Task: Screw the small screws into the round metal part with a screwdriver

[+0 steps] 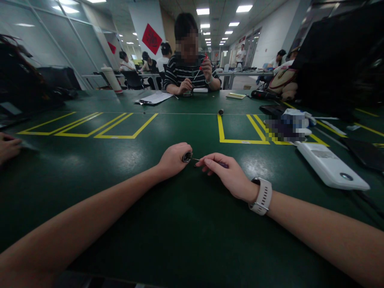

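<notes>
My left hand [174, 159] rests on the green table [186, 224], fingers closed round a small round metal part [187, 157] with a dark hole facing right. My right hand [226, 174], a white watch [261, 196] on its wrist, pinches a thin purple-handled screwdriver [220, 164]. The screwdriver's tip points left and reaches the metal part. Both hands sit close together near the table's middle.
A person in a striped shirt [187, 72] sits opposite with a red tool. Yellow tape boxes [240, 128] mark the table. A white device [330, 168] lies right, papers [154, 98] and a white bottle [111, 79] lie far, another person's hand [9, 147] is at left.
</notes>
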A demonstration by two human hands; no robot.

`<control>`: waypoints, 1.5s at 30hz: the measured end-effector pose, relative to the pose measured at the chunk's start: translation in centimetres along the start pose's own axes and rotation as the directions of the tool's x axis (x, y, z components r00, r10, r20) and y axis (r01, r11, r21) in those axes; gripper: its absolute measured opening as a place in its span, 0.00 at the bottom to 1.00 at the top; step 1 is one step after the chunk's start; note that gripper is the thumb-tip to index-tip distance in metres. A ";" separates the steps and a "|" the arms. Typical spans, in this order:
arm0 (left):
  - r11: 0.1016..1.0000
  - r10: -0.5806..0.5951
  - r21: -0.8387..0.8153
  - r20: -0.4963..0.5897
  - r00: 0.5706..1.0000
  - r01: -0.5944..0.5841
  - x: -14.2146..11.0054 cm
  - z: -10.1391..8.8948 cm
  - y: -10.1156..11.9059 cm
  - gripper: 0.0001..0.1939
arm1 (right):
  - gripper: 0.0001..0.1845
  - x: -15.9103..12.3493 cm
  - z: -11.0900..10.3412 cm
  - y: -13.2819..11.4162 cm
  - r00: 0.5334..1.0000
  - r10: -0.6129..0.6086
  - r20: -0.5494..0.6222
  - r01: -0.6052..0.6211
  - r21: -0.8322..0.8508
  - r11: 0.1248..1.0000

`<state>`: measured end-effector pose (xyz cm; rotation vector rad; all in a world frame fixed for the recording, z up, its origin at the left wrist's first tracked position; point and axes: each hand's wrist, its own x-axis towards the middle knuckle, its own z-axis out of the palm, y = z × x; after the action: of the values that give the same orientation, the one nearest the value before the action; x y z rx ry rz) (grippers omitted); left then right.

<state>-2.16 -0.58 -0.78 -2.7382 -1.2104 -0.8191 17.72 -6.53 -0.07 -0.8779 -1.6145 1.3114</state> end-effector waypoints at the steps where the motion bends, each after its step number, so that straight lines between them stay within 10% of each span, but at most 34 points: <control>1: 1.000 0.000 -0.011 -0.005 1.000 0.000 0.0 0.0 0.0 0.05 | 0.10 0.1 -0.1 0.1 1.000 0.007 0.003 -0.007 0.036 0.999; 9: 0.989 0.007 -0.147 -0.059 0.998 -0.016 0.0 -0.2 0.1 0.07 | 0.10 0.4 -0.4 0.6 0.995 0.100 0.025 -0.103 0.274 0.956; 22: 0.997 -0.059 0.039 -0.020 0.998 0.060 0.0 0.0 0.2 0.05 | 0.10 -0.2 0.2 -0.6 0.998 -0.050 0.039 0.056 -0.194 0.979; 31: 0.989 -0.058 -0.143 -0.167 0.984 0.034 -0.1 0.0 0.0 0.08 | 0.10 0.1 -0.2 0.3 0.996 0.021 0.092 -0.038 0.190 0.981; 45: 0.996 -0.012 0.088 0.016 1.000 0.010 -0.2 -0.1 0.2 0.03 | 0.10 -0.1 0.1 -0.1 1.000 0.005 0.017 -0.005 -0.022 1.000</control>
<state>-2.14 -0.88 -0.69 -2.6755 -1.2348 -0.7273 17.65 -6.68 0.01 -0.8865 -1.6438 1.3103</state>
